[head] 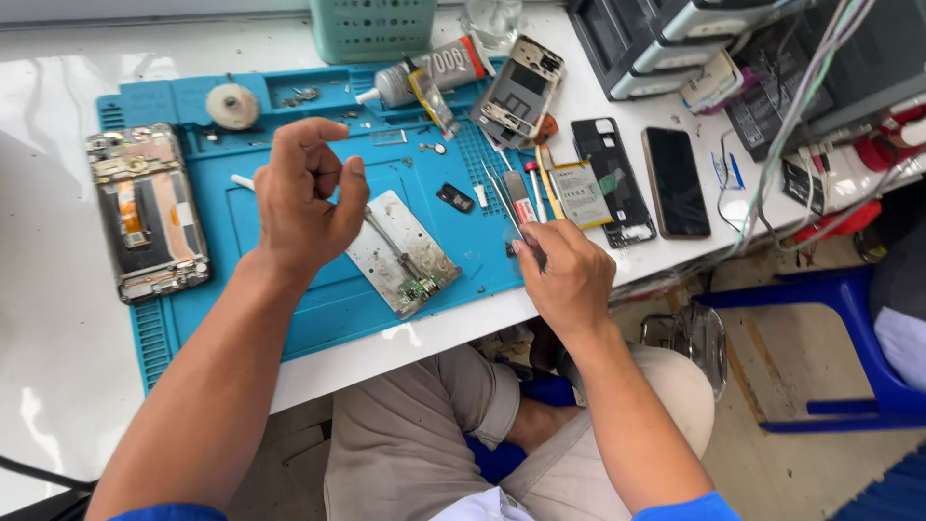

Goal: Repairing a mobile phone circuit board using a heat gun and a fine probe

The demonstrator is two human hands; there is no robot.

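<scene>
A pair of thin metal tweezers point(505, 198) is pinched in the right hand point(569, 280), whose fingers are closed round the lower end while the tips point up and away over the right part of the blue work mat point(280, 309). Just left of that hand, a small grey metal plate point(400, 251) lies on the mat with a tiny green circuit board point(420, 287) at its near corner. The left hand point(304, 198) is raised above the mat, its fingers curled in with thumb and forefinger brought close together; whether anything sits between them cannot be told. At the mat's left edge lies an opened phone frame point(147, 212) showing its insides. Towards the back lie a tube of glue point(424, 75), a white round spool point(232, 104) and another phone frame point(521, 89). To the right of the mat, on the white table point(58, 386), are a battery point(581, 193), a black back cover point(617, 193) and a dark phone point(675, 181).
</scene>
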